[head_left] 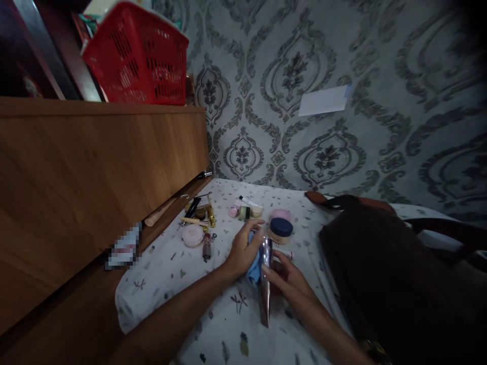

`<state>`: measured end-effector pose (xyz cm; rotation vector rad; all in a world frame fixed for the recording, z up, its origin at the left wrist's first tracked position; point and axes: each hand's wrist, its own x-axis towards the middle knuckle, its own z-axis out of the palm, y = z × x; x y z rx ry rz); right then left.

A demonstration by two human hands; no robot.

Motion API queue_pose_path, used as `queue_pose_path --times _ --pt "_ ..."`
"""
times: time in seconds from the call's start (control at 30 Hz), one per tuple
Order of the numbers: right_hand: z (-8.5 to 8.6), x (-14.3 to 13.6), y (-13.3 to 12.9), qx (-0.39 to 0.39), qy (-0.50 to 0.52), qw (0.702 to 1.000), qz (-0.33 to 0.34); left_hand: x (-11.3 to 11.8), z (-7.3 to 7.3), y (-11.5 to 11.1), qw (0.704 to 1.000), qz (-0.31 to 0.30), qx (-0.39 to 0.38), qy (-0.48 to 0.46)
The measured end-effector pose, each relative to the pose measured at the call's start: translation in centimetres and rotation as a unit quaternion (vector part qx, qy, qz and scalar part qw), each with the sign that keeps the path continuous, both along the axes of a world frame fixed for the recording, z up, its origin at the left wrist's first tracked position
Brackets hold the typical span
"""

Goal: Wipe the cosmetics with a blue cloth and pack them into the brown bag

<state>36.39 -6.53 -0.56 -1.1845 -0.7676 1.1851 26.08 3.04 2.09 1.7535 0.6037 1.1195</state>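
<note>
My left hand point(242, 249) is closed round a blue cloth point(253, 271), pressing it against the side of a shiny pinkish metallic tube point(265, 299). On the tube's other side, my right hand point(285, 278) grips it between thumb and fingers. The tube's wide flat end points toward me. Just beyond the hands stands a round jar with a dark blue lid point(281, 226), with a pink rounded item point(280, 214) behind it. A white tube-like item point(284, 253) lies partly hidden by my right hand.
Left of my hands lie a pink round compact point(193, 235), a small dark-capped tube point(206, 247) and several other cosmetics. A dark bag point(391, 268) fills the right side. A wooden cabinet point(102, 167) borders the left, with a red basket point(140, 56) on top.
</note>
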Motion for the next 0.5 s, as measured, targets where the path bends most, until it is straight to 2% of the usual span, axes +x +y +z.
queue_pose_path --times 0.1,0.27,0.37,0.5 --pt "-0.5 0.0 0.0 0.005 -0.018 1.000 0.005 0.1 0.0 -0.1 0.998 -0.026 0.045 0.044" --pt "-1.7 0.4 0.1 0.022 -0.032 0.999 -0.014 0.1 0.2 -0.2 0.997 0.011 0.044 0.065" --pt "-1.5 0.4 0.0 0.014 -0.040 0.999 -0.018 0.0 0.0 0.1 0.998 0.014 0.017 0.066" --pt "-0.4 0.0 -0.1 -0.014 -0.028 0.999 0.014 0.0 -0.6 0.8 0.996 0.000 -0.056 0.075"
